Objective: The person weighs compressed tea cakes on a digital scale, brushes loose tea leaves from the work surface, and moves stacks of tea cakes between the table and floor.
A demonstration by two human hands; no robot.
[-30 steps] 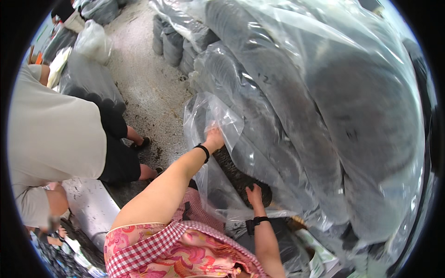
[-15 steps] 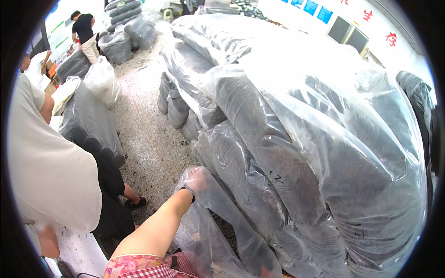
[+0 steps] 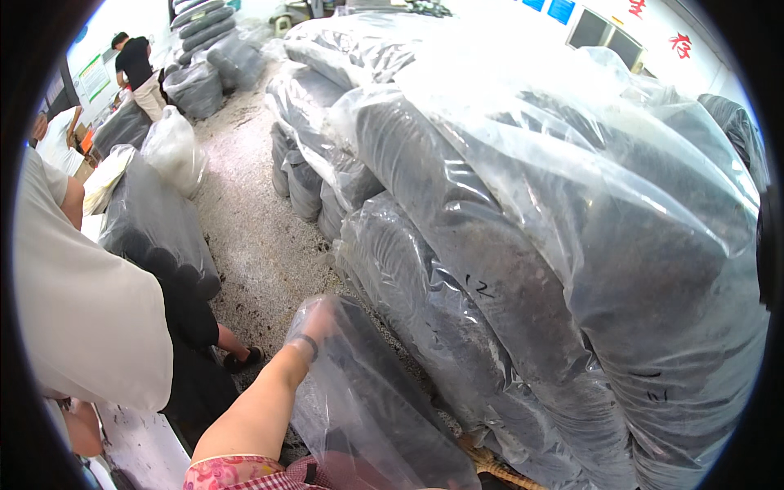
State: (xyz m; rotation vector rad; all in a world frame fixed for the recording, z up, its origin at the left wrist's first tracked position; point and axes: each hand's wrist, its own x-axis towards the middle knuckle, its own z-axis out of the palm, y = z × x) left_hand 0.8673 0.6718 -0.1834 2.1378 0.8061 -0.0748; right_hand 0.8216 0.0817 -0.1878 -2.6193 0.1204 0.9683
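Observation:
My left hand [image 3: 322, 318], with a dark band at the wrist, is at the upper end of a clear plastic bag [image 3: 327, 400]. The film covers the hand, and its fingers are too blurred to read. Inside or behind that bag shows a long dark grey form [image 3: 384, 392], slanting down to the lower edge. My right hand cannot be made out; a pinkish patch shows faintly through the film at the bottom. Right beside the bag rises a big stack of dark, plastic-wrapped rolls [image 3: 514, 286].
A person in a light shirt [image 3: 90, 286] stands close on my left. Past them lie wrapped dark rolls [image 3: 155, 204] and a whitish plastic bag [image 3: 175, 151]. A speckled floor [image 3: 245, 180] runs between the stacks toward a person in black [image 3: 135, 61]. A yellowish woven edge [image 3: 498, 469] shows at the lower right.
My left hand and the bag's upper end have shifted slightly left. The dark form now fills more of the bag, and the film lies wider across it. The view has turned slightly.

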